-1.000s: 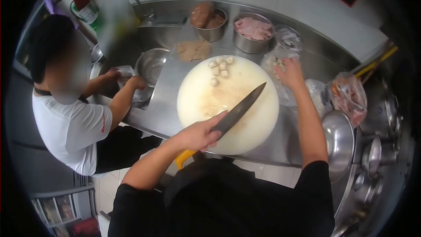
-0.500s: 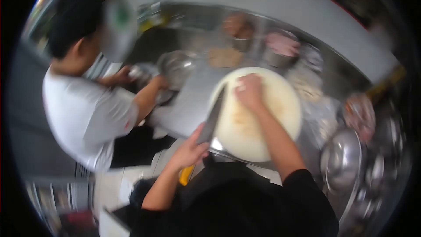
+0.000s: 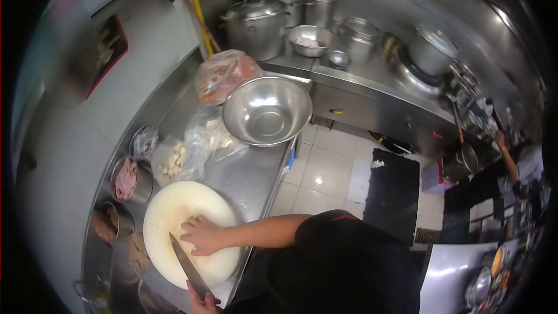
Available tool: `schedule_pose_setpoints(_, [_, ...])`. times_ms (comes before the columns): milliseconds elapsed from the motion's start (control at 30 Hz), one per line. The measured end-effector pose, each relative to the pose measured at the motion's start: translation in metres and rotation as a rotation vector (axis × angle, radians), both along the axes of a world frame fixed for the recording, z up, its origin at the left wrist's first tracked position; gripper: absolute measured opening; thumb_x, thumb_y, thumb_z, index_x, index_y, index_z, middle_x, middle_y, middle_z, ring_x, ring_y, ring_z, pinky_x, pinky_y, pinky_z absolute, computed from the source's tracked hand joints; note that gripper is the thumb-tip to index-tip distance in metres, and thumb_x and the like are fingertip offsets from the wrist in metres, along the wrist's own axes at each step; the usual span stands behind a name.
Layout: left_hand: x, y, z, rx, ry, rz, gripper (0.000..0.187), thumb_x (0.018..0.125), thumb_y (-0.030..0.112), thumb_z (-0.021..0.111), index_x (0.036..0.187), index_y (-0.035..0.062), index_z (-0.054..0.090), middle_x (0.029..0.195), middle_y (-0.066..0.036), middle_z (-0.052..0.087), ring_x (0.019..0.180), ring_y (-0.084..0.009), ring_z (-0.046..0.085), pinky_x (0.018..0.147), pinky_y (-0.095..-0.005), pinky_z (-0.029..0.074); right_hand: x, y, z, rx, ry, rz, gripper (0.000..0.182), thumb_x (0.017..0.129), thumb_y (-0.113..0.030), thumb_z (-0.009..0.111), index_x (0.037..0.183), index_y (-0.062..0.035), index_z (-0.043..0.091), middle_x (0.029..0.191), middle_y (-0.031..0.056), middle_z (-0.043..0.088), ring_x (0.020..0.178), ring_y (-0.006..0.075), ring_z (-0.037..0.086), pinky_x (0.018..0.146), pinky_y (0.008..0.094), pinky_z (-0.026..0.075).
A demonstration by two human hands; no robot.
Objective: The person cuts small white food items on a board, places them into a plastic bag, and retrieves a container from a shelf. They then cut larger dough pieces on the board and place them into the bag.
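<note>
My left hand (image 3: 202,303), at the bottom edge of the view, is closed around the grip of a long-bladed kitchen knife (image 3: 189,267). The blade lies over a round, thick white cutting board (image 3: 171,206) with brownish stains, its tip pointing to the board's middle. My right hand (image 3: 200,235) rests on the board just right of the blade, fingers spread and palm down. Nothing shows in the right hand; what lies under the palm is hidden.
Beside the board stand a metal container of pink meat (image 3: 125,180), a bag of pale pieces (image 3: 172,163) and a large steel bowl (image 3: 267,113). A bag of reddish meat (image 3: 226,75) sits behind it. Pots (image 3: 256,29) line the back counter. Another person's arm (image 3: 508,157) shows far right.
My view has swung to the right, so the co-worker in white on the left is out of sight and the back counter shows. The knife stays in my left hand; my right hand stays at the board.
</note>
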State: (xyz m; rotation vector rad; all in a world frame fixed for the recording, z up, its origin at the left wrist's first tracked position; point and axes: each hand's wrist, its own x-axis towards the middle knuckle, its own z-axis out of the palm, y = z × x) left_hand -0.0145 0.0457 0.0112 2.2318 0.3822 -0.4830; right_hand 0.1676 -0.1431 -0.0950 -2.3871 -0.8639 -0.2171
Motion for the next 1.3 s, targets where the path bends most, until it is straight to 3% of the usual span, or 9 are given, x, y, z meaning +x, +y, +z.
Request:
schedule_pose_setpoints(100, [0.017,-0.007,0.017,0.237,0.016,-0.216,0.069,0.107,0.028,0.053,0.167,0.0122,0.023,0.107,-0.022,0.068,0.082,-0.028,0.063,0.074,-0.0408,0.052,0.005,0.013,-0.008,0.01,-0.004,-0.032,0.038,0.08,-0.035,0.077,0.111,-0.0129,0.071,0.119,0.0107,0.057,0.116,0.0317,0.052,0.093,0.0479,0.041])
schedule_pose_setpoints(200, [0.026,-0.011,0.025,0.116,0.069,-0.155,0.067,0.105,0.032,0.056,0.164,0.0124,0.031,0.117,-0.026,0.067,0.092,-0.0352,0.067,0.082,-0.0472,0.053,0.009,0.019,-0.008,0.003,0.033,-0.087,0.032,0.079,-0.036,0.077,0.102,-0.0145,0.073,0.114,0.0114,0.061,0.112,0.0334,0.056,0.09,0.0502,0.043])
schedule_pose_setpoints(233, [0.027,0.001,-0.02,0.083,-0.094,-0.062,0.075,0.098,0.005,0.052,0.167,0.0164,0.023,0.084,-0.011,0.065,0.062,-0.0172,0.059,0.059,-0.0323,0.051,0.016,0.02,-0.005,-0.005,0.058,-0.072,0.03,0.078,-0.037,0.078,0.099,-0.015,0.073,0.111,0.0122,0.063,0.109,0.0343,0.058,0.089,0.0512,0.045])
schedule_pose_setpoints(333, [0.018,-0.008,-0.007,0.257,-0.018,-0.033,0.076,0.098,0.008,0.05,0.166,0.0238,0.021,0.093,-0.032,0.07,0.086,-0.0501,0.069,0.078,-0.0532,0.053,0.026,0.001,-0.031,0.319,-0.082,0.017,0.028,0.073,-0.034,0.083,0.088,-0.0117,0.073,0.102,0.0138,0.067,0.102,0.035,0.061,0.087,0.053,0.048])
schedule_pose_setpoints(400, [0.002,-0.007,-0.002,0.222,-0.075,0.013,0.076,0.095,0.007,0.05,0.164,0.0245,0.025,0.094,-0.035,0.068,0.094,-0.0535,0.066,0.086,-0.0583,0.05,0.022,-0.006,-0.025,0.281,-0.122,0.109,0.023,0.075,-0.021,0.081,0.093,-0.0115,0.071,0.101,0.013,0.062,0.097,0.0355,0.06,0.084,0.0481,0.049])
schedule_pose_setpoints(600, [-0.02,-0.012,-0.009,0.22,0.01,0.002,0.075,0.096,0.008,0.05,0.165,0.023,0.023,0.084,-0.033,0.067,0.084,-0.0522,0.066,0.08,-0.0605,0.049,0.023,0.004,0.0,0.184,0.015,0.172,0.017,0.079,-0.015,0.078,0.095,-0.014,0.07,0.098,0.0058,0.065,0.091,0.0316,0.061,0.081,0.0435,0.049])
schedule_pose_setpoints(867, [-0.022,-0.03,-0.009,0.203,0.03,0.11,0.078,0.094,0.01,0.054,0.164,0.0216,0.023,0.081,-0.031,0.067,0.079,-0.0497,0.066,0.079,-0.0586,0.051,0.033,0.004,0.011,0.251,0.223,0.171,0.028,0.078,-0.014,0.077,0.103,-0.0064,0.07,0.106,0.0126,0.067,0.099,0.0341,0.062,0.091,0.0435,0.051])
schedule_pose_setpoints(967, [-0.026,-0.037,-0.011,0.226,-0.003,0.124,0.079,0.094,0.011,0.056,0.165,0.0211,0.022,0.08,-0.029,0.068,0.079,-0.0492,0.067,0.079,-0.0585,0.052,0.029,0.004,0.022,0.29,0.069,0.2,0.032,0.077,-0.014,0.077,0.107,-0.0066,0.07,0.108,0.0137,0.066,0.101,0.0348,0.062,0.091,0.0433,0.051])
schedule_pose_setpoints(1300, [-0.031,-0.046,-0.006,0.357,0.006,0.093,0.079,0.095,0.01,0.054,0.166,0.0258,0.021,0.076,-0.025,0.068,0.076,-0.046,0.068,0.074,-0.0573,0.053,0.04,0.012,0.01,0.22,0.205,0.368,0.013,0.08,-0.007,0.074,0.092,-0.0083,0.068,0.091,0.0088,0.067,0.087,0.0319,0.064,0.079,0.0425,0.053])
